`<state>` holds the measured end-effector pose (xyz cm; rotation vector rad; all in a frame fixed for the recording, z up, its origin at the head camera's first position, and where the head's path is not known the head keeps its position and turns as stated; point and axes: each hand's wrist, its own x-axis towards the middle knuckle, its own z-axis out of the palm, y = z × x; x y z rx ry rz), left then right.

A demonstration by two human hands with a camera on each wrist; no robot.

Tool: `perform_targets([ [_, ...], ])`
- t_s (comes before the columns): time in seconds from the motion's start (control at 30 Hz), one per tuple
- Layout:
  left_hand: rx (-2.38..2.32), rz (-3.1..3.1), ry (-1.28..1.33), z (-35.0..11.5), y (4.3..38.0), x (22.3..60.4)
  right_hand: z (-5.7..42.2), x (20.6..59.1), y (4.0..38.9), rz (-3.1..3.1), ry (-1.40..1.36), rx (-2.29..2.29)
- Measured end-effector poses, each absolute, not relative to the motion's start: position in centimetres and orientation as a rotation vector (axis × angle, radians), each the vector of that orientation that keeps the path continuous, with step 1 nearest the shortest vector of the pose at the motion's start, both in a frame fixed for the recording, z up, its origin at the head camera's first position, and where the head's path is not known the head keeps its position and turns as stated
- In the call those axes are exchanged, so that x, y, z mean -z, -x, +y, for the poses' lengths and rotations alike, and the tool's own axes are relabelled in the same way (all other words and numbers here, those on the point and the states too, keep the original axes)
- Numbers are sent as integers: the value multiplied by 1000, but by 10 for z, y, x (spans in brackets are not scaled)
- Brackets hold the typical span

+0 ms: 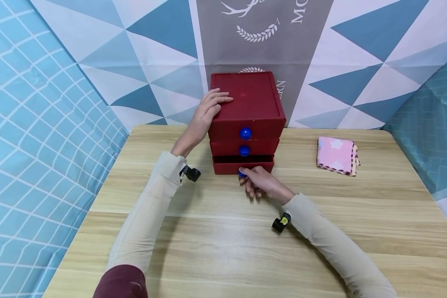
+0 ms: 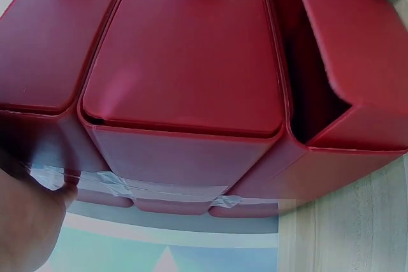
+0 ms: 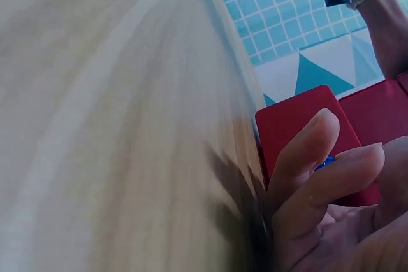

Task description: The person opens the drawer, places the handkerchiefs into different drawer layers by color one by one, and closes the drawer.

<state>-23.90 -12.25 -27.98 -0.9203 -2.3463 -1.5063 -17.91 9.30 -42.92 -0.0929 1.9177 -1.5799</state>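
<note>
A dark red three-drawer box (image 1: 246, 97) stands at the back of the table, a round blue knob on each drawer front. Its bottom drawer (image 1: 223, 168) is pulled out a little, with a dark gap above the front; the top and middle drawers sit closed. My left hand (image 1: 205, 114) rests on the box's upper left edge, fingers spread over the top and thumb against the side. With thumb and fingers my right hand (image 1: 262, 182) pinches the bottom drawer's blue knob (image 1: 242, 172). In the right wrist view the fingers mostly hide that knob (image 3: 325, 162).
A folded pink cloth (image 1: 336, 155) with a checked edge lies on the wooden table (image 1: 216, 248) to the right of the box. Behind the box is a wall covering (image 1: 164, 49) with blue and white triangles. Clear tape (image 2: 172, 189) runs along the box's side.
</note>
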Motion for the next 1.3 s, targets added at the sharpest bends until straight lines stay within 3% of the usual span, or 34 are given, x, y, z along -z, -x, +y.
perform_targets([
  [1.17,1516,-2349,908,-121,240,280,101,430,139,1932,217,1502],
  [1.3,1504,-2327,916,-125,257,296,103,430,134,1911,240,1496],
])
